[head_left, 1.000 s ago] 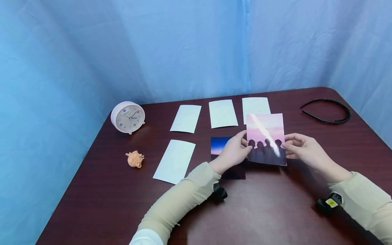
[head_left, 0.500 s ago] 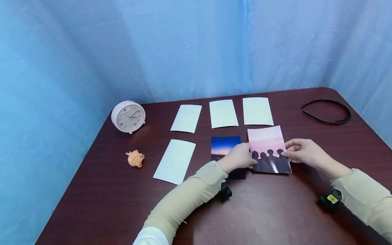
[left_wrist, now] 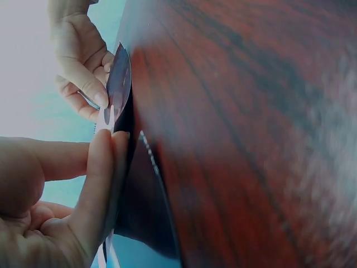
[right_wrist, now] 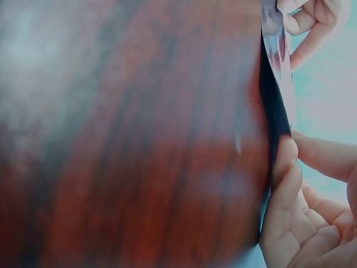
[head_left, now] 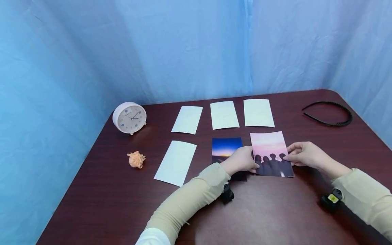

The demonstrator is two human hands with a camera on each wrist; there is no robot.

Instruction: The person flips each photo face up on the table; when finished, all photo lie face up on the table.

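A photo print (head_left: 271, 144) of a pink sky with dark silhouetted heads lies low over the table, between my two hands. My left hand (head_left: 242, 159) pinches its left edge near the lower corner. On the opposite edge, my right hand (head_left: 307, 155) pinches it between thumb and fingers. Both wrist views show the print (left_wrist: 119, 84) edge-on, close over the wood. Just left of it, a second photo (head_left: 226, 144) with a blue and orange sunset lies picture up, partly hidden beneath my left hand and wrist.
Three white cards (head_left: 224, 115) lie in a row at the back, and another white card (head_left: 176, 163) lies front left. A round white clock (head_left: 130, 118) and a peach-coloured looped bundle (head_left: 136, 159) stand left. A black headband (head_left: 344, 110) lies at the back right.
Both hands have brought the pink photo down and toward me, from raised and overlapping a back card to low over the table. The back right card is now fully visible.
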